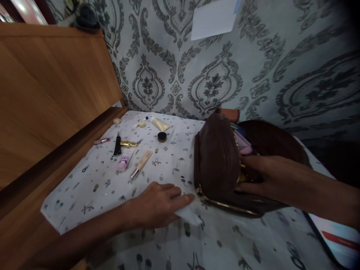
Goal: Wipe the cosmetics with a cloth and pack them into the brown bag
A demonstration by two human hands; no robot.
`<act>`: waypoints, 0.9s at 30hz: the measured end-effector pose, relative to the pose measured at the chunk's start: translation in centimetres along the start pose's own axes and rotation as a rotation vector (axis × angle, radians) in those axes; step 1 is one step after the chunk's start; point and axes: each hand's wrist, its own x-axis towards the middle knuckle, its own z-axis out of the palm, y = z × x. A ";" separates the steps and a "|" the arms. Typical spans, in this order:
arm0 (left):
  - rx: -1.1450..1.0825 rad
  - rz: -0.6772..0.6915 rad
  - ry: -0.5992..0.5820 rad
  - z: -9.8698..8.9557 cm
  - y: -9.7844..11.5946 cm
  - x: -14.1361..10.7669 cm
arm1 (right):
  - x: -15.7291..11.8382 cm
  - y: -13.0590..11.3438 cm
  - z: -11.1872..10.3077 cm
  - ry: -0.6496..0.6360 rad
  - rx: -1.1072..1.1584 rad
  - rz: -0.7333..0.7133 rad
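Observation:
My left hand (161,204) rests low over the patterned white cloth, fingers closed around a white wipe or tissue (189,216) that sticks out below them. My right hand (257,172) reaches into the open brown zippered bag (218,157); its fingertips are hidden inside, so what they touch is unclear. A pink item (243,142) shows in the bag's opening. Left of the bag lie a beige tube with a silver cap (141,164), a small purple-and-white tube (125,161), a round black jar (162,137), a gold tube (128,144) and a black tube (117,145).
A cream tube (160,124), a pink lip tube (101,141) and a small pale item (116,121) lie farther back. A wooden panel (56,86) stands at the left, patterned wallpaper (176,60) behind. A lit screen (337,240) is at lower right.

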 end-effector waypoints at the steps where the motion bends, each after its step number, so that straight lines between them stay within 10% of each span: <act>1: -0.008 -0.032 0.006 -0.1 -0.5 -0.4 | -0.1 -0.2 -0.1 -0.017 -0.002 0.002; 12: -0.164 -0.445 0.189 -0.9 -7.6 -3.5 | -1.1 -1.4 -1.0 0.027 0.086 -0.018; 21: 0.074 -0.718 0.168 -3.2 -17.8 2.6 | -2.5 -1.6 -2.0 0.089 0.118 -0.033; 27: 0.183 -0.629 0.071 -2.2 -21.1 7.3 | -6.5 -1.7 -2.6 0.420 0.380 0.122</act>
